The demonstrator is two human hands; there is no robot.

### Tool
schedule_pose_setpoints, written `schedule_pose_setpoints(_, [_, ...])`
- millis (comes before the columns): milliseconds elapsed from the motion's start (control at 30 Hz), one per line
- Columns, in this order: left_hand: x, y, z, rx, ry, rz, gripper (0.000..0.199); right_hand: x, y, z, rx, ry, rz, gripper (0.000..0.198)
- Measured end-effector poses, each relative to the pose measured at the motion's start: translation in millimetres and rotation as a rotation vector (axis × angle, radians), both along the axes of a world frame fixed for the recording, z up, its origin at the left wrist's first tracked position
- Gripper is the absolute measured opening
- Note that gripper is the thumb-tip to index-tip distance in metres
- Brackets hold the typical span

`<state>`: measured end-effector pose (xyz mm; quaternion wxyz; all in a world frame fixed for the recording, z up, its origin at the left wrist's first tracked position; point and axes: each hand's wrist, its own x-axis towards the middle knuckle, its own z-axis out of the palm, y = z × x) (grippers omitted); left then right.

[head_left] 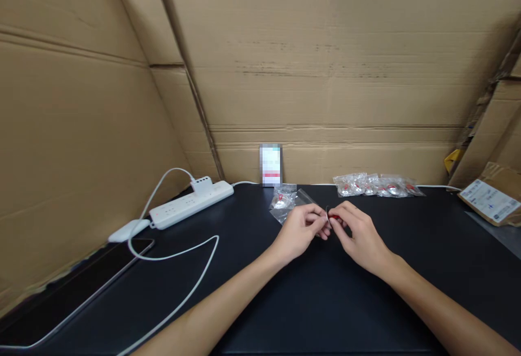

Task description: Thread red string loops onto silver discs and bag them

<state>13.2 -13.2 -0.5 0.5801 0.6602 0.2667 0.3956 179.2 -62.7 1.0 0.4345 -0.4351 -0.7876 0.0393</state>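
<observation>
My left hand (300,232) and my right hand (360,237) meet fingertip to fingertip just above the black table. Between them is a small red piece (336,217) with a thin, pale curved edge; its exact kind is too small to make out. The right thumb and fingers pinch the red part. The left fingers are closed at the pale edge, and what else they may hold is hidden. Just behind my left hand lie clear plastic bags (284,199), one with a shiny round item and a red bit inside.
Several bagged round items (376,186) lie in a row at the back right. A phone (271,165) leans on the cardboard wall (325,74). To the left are a power strip (191,204), a looping white cable (203,277) and a tablet (73,291). A labelled package (490,198) sits far right.
</observation>
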Motion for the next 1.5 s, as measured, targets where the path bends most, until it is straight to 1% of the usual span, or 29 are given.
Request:
schedule_pose_setpoints(133, [-3,3,0.6,-0.015,0.018,0.001,0.017,1,0,1,-0.015,0.048,0.064,0.015])
schedule_pose_setpoints(233, [-3,1,3.7,-0.013,0.043,-0.006,0.013,0,-1,3,-0.021,0.093,0.051,0.01])
schedule_pose_setpoints(300, [-2,-1,6.2,-0.001,0.059,-0.021,0.009,-1,-1,4,-0.059,0.16,0.051,0.01])
schedule_pose_setpoints(367, [-1,-3,7.8,0.015,0.064,-0.049,0.008,-4,-1,3,-0.162,0.255,0.102,0.023])
schedule_pose_setpoints(433, [-2,-3,8.1,0.028,0.068,-0.08,0.011,-6,0,1,-0.27,0.352,0.161,0.042])
schedule_pose_setpoints(467, [-2,-2,7.8,0.038,0.076,-0.086,0.013,-7,1,-1,-0.312,0.393,0.184,0.047])
schedule_pose_setpoints(500, [-3,-1,7.5,0.049,0.091,-0.081,0.015,-8,2,-3,-0.344,0.431,0.202,0.048])
schedule_pose_setpoints(633, [-6,4,7.0,0.119,0.171,0.009,0.014,-8,7,-4,-0.468,0.649,0.29,0.032])
schedule_pose_setpoints(733, [-7,3,7.5,0.198,0.226,0.052,0.014,-8,4,2,-0.609,0.809,0.37,0.036])
schedule_pose_setpoints(833, [-6,1,7.6,0.254,0.267,0.051,0.015,-7,-2,9,-0.786,0.83,0.485,0.033])
schedule_pose_setpoints(900, [-6,0,7.9,0.28,0.278,0.05,0.015,-5,-4,11,-0.853,0.823,0.532,0.031])
schedule_pose_setpoints(1033, [-9,0,10.1,0.376,0.318,0.099,0.015,-1,-2,10,-0.849,0.857,0.538,0.032])
schedule_pose_setpoints(1167, [-14,3,10.0,0.618,0.496,0.256,0.018,3,5,5,-0.798,0.942,0.457,0.03])
schedule_pose_setpoints(1233, [-16,4,7.3,0.734,0.609,0.305,0.026,5,8,3,-0.765,1.004,0.396,0.03])
schedule_pose_setpoints(1300, [-18,4,3.6,0.8,0.701,0.279,0.033,7,11,0,-0.743,1.056,0.325,0.03])
schedule_pose_setpoints(1333, [-19,4,1.7,0.815,0.736,0.251,0.032,7,12,-1,-0.737,1.074,0.291,0.03])
schedule_pose_setpoints(1400, [-19,4,-1.0,0.823,0.776,0.202,0.027,8,14,-2,-0.731,1.098,0.242,0.029])
schedule_pose_setpoints(1500, [-19,4,-1.4,0.792,0.752,0.18,0.019,7,15,-2,-0.714,1.129,0.208,0.031])
